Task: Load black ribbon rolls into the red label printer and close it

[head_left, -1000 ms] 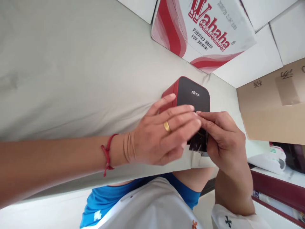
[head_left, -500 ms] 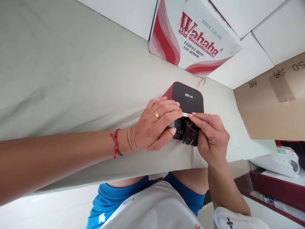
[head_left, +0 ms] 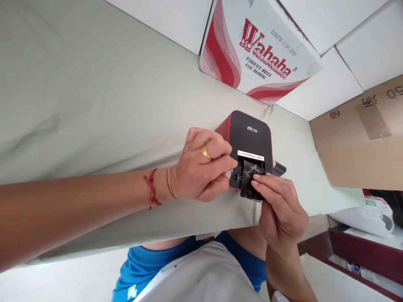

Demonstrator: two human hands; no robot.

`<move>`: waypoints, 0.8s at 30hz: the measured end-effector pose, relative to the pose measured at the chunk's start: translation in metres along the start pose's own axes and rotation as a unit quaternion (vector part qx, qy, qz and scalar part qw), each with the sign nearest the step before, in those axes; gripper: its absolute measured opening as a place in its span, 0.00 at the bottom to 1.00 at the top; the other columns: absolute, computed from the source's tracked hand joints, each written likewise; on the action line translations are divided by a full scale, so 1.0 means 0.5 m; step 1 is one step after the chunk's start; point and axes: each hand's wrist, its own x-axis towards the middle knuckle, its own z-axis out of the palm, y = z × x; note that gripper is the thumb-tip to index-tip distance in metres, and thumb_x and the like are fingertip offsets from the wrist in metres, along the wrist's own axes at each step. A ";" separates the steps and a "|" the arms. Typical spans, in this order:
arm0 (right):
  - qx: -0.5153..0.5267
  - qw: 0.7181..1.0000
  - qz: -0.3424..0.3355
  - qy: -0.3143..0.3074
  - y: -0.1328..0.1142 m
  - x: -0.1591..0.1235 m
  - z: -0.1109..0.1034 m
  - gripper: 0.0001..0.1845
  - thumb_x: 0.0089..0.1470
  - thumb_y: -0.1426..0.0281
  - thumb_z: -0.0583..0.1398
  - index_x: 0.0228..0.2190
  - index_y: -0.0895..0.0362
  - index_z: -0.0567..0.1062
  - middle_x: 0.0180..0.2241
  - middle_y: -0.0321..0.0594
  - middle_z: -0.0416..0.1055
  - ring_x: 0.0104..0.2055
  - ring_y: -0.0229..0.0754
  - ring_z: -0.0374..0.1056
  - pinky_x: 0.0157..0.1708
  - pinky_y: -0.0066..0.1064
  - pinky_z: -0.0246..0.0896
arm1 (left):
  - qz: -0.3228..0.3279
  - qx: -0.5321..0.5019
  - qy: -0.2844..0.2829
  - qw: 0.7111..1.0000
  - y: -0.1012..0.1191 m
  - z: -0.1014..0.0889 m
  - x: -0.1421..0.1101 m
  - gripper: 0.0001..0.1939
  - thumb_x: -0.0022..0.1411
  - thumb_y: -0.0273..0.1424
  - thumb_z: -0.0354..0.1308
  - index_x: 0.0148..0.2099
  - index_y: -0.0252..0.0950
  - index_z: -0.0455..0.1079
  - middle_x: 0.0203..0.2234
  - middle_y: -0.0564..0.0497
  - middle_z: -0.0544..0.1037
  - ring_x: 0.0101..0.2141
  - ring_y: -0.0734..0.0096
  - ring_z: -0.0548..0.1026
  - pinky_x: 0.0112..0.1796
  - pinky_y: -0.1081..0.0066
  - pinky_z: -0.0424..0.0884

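A small red-and-black printer [head_left: 250, 140] with white lettering and a white label strip stands on the light green cloth. A dark, glossy, film-like strip [head_left: 251, 191] hangs from the opening at its front. My right hand [head_left: 283, 205] has closed fingers on that strip at its right edge; the thumb is hidden. My left hand [head_left: 204, 167], with a gold ring, has its fingers curled in, and the index fingertip is at the left side of the opening. Whether anything is inside those curled fingers is hidden.
Behind the printer stands a Wahaha water carton [head_left: 261, 50] against the white tiled wall. A brown cardboard box [head_left: 362, 134] is at the right. A dark object [head_left: 279, 168] sticks out by the printer's right side. Lower right, a dark red shelf [head_left: 365, 253] holds items.
Both hands have left the white label strip, which now lies flat and visible on the printer. My right hand moved down onto the dark strip; the left fingers curled in.
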 end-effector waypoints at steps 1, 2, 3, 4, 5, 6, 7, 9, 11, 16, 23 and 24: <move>0.005 1.000 0.002 0.000 0.001 -0.002 0.000 0.29 0.58 0.90 0.59 0.55 0.58 0.82 0.54 0.46 0.82 0.55 0.42 0.80 0.59 0.44 0.78 | 0.016 -0.004 -0.006 1.000 -0.004 -0.004 0.006 0.05 0.65 0.27 0.56 0.40 0.41 0.72 0.34 0.52 0.81 0.38 0.62 0.76 0.39 0.52 0.65; 0.009 1.000 0.003 -0.001 0.002 -0.003 0.000 0.28 0.58 0.89 0.59 0.55 0.58 0.83 0.54 0.45 0.82 0.55 0.42 0.80 0.60 0.44 0.78 | 0.037 -0.004 -0.012 0.999 -0.009 -0.010 0.012 0.04 0.65 0.27 0.56 0.39 0.42 0.71 0.32 0.53 0.81 0.37 0.62 0.75 0.38 0.52 0.63; 0.013 1.000 0.006 -0.002 0.003 -0.003 0.000 0.28 0.59 0.89 0.59 0.54 0.58 0.83 0.54 0.45 0.82 0.55 0.42 0.80 0.59 0.44 0.78 | 0.051 -0.003 -0.029 0.998 -0.014 -0.017 0.018 0.04 0.66 0.28 0.56 0.38 0.43 0.71 0.31 0.55 0.81 0.36 0.62 0.75 0.38 0.52 0.62; 0.016 1.000 0.007 -0.003 0.004 -0.003 0.000 0.27 0.59 0.89 0.59 0.54 0.58 0.83 0.54 0.45 0.82 0.56 0.42 0.79 0.59 0.44 0.78 | 0.072 -0.003 -0.048 0.996 -0.020 -0.024 0.023 0.05 0.67 0.29 0.56 0.38 0.44 0.71 0.30 0.56 0.82 0.35 0.62 0.75 0.38 0.51 0.61; 0.019 1.000 0.007 -0.003 0.004 -0.003 0.000 0.26 0.59 0.89 0.59 0.53 0.58 0.83 0.54 0.45 0.82 0.56 0.42 0.79 0.59 0.43 0.78 | 0.097 -0.004 -0.058 0.994 -0.025 -0.030 0.028 0.06 0.69 0.29 0.56 0.38 0.44 0.71 0.30 0.57 0.82 0.34 0.62 0.76 0.38 0.51 0.60; 0.020 1.000 0.007 -0.001 0.004 -0.003 0.000 0.26 0.59 0.89 0.59 0.53 0.59 0.83 0.54 0.46 0.82 0.56 0.42 0.79 0.59 0.43 0.78 | 0.111 -0.006 -0.071 0.991 -0.029 -0.036 0.032 0.07 0.71 0.30 0.56 0.38 0.44 0.72 0.30 0.58 0.83 0.34 0.63 0.77 0.38 0.51 0.60; 0.021 1.000 0.007 0.003 0.004 -0.003 0.001 0.25 0.59 0.89 0.59 0.52 0.60 0.83 0.54 0.47 0.82 0.56 0.42 0.79 0.59 0.43 0.78 | 0.118 -0.009 -0.077 0.990 -0.033 -0.040 0.035 0.08 0.72 0.31 0.55 0.39 0.44 0.73 0.30 0.58 0.83 0.34 0.63 0.77 0.38 0.51 0.60; 0.021 1.000 0.008 0.012 0.004 -0.005 0.004 0.26 0.59 0.90 0.59 0.52 0.60 0.83 0.53 0.46 0.83 0.56 0.42 0.79 0.60 0.43 0.78 | 0.112 -0.010 -0.083 0.990 -0.037 -0.044 0.036 0.08 0.73 0.31 0.55 0.40 0.43 0.75 0.31 0.57 0.84 0.35 0.64 0.78 0.38 0.52 0.61; 0.020 1.000 0.013 0.019 0.004 -0.007 0.006 0.27 0.59 0.90 0.59 0.53 0.57 0.84 0.54 0.44 0.83 0.55 0.42 0.80 0.60 0.44 0.79 | 0.101 -0.011 -0.080 0.992 -0.039 -0.044 0.033 0.07 0.72 0.30 0.57 0.40 0.42 0.75 0.32 0.56 0.84 0.37 0.64 0.79 0.39 0.53 0.63; 0.032 0.999 0.011 0.028 0.007 -0.009 0.009 0.27 0.58 0.89 0.60 0.51 0.57 0.85 0.52 0.43 0.84 0.54 0.42 0.82 0.59 0.43 0.81 | 0.100 -0.017 -0.082 0.991 -0.047 -0.044 0.032 0.07 0.72 0.29 0.58 0.41 0.41 0.76 0.34 0.55 0.85 0.38 0.64 0.79 0.40 0.55 0.64; 0.039 0.998 0.018 0.039 0.008 -0.003 0.009 0.27 0.59 0.89 0.61 0.52 0.56 0.86 0.50 0.42 0.85 0.52 0.42 0.82 0.58 0.41 0.82 | 0.119 -0.011 -0.114 0.986 -0.051 -0.055 0.040 0.06 0.70 0.29 0.58 0.41 0.41 0.76 0.31 0.57 0.85 0.38 0.64 0.79 0.39 0.54 0.63; 0.040 0.998 0.017 0.037 0.008 -0.003 0.008 0.27 0.58 0.89 0.61 0.52 0.56 0.85 0.50 0.41 0.85 0.53 0.41 0.82 0.58 0.41 0.82 | 0.104 -0.016 -0.116 0.988 -0.047 -0.055 0.036 0.05 0.69 0.28 0.58 0.40 0.41 0.75 0.30 0.56 0.84 0.37 0.63 0.79 0.39 0.54 0.63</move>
